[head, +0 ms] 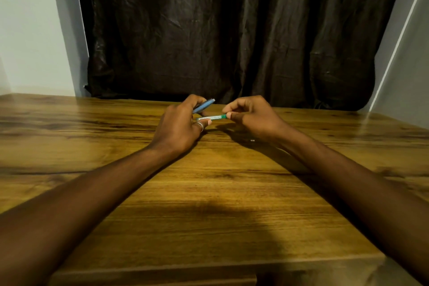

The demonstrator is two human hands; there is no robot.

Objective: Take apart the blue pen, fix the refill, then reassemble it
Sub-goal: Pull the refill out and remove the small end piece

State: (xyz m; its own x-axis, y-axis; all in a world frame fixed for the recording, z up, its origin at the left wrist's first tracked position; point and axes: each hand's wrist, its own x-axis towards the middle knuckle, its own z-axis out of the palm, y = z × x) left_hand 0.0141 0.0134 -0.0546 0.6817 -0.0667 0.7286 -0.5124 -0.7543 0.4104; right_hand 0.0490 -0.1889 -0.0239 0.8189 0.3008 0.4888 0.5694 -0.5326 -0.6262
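Observation:
My left hand [178,126] grips a blue pen piece [204,105] between thumb and upper fingers; the piece points up and to the right. Lower fingers of the same hand pinch one end of a clear pen barrel [212,118] that lies almost level above the table. A green tip at the barrel's right end is held by the fingertips of my right hand [251,116]. There is a ring on one finger of the left hand. The refill cannot be made out separately.
The wooden table [209,193] stretches under both forearms, its front edge near the bottom of the view. A dark curtain [232,30] hangs behind the table's far edge, with pale walls on either side.

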